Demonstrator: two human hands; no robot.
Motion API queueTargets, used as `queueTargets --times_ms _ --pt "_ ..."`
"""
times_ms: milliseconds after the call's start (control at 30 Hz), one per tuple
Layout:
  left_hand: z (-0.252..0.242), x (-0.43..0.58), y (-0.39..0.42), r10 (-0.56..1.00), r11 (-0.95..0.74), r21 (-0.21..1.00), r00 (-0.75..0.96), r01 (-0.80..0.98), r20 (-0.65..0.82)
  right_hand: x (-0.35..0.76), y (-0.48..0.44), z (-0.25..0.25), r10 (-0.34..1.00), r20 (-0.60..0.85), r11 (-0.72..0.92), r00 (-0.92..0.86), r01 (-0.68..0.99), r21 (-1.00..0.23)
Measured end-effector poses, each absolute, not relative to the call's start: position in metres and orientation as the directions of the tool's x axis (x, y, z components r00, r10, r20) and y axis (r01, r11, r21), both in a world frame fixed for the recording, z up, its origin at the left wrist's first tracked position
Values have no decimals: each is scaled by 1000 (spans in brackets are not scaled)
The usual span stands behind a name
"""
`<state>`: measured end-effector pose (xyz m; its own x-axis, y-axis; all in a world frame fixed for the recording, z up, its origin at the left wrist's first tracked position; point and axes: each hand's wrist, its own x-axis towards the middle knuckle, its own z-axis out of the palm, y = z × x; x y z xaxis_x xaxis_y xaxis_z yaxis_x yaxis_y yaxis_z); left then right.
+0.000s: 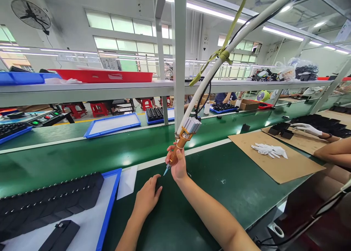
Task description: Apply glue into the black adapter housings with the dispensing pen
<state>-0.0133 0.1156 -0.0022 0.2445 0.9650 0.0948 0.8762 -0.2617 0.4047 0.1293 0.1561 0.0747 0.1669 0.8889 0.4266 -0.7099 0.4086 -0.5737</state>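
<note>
My right hand (178, 164) is wrapped round a copper-coloured dispensing tool (177, 148), whose pale blue tip points down and left. A thick white hose (205, 81) runs from the tool's silver top to the upper right. Just left of the tip, my left hand (148, 195) is over the green bench (170, 214), its thumb and index finger apart with nothing visible between them. To its left, a blue-rimmed tray (111, 203) holds rows of black blocks (79, 192), with one loose black block (60, 236) at the front.
White paper (127, 181) lies beside the tray. On the right, white gloves (270, 149) rest on brown cardboard (287, 167). Another person's gloved hand (307, 128) is near black parts. A metal post (179, 53) and a shelf (123, 92) stand across the bench.
</note>
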Motion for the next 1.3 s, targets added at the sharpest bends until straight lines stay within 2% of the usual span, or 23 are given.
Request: queueTargets --times_ms 400,567,633,733,833,900,967,1100,1200,1300 --pt "5 -11 110 976 -213 328 215 920 31 130 153 77 887 435 403 153 -716 -570" --pt "1 -12 111 978 -207 323 202 924 47 129 155 75 885 439 409 158 -714 -569" --pt "-2 -13 112 980 -201 355 189 913 69 129 156 74 881 446 415 160 -713 -565" --pt "-4 -14 114 988 -155 494 120 856 102 130 159 73 877 452 421 165 -716 -557" --pt "0 -12 113 991 -104 718 8 689 135 132 161 73 884 438 411 164 -720 -560" --pt "6 -8 110 989 -113 875 -31 471 144 135 161 73 887 430 411 170 -716 -565" --pt "13 -2 106 990 -127 975 -35 185 136 137 161 73 884 431 423 184 -706 -567" --pt "25 6 97 998 -51 962 13 -268 57 140 163 74 880 437 434 187 -691 -579" --pt "31 8 91 998 30 888 65 -459 0 141 164 73 885 431 430 179 -672 -603" --pt "35 6 89 994 66 819 108 -571 -4 142 164 72 884 433 434 178 -659 -614"
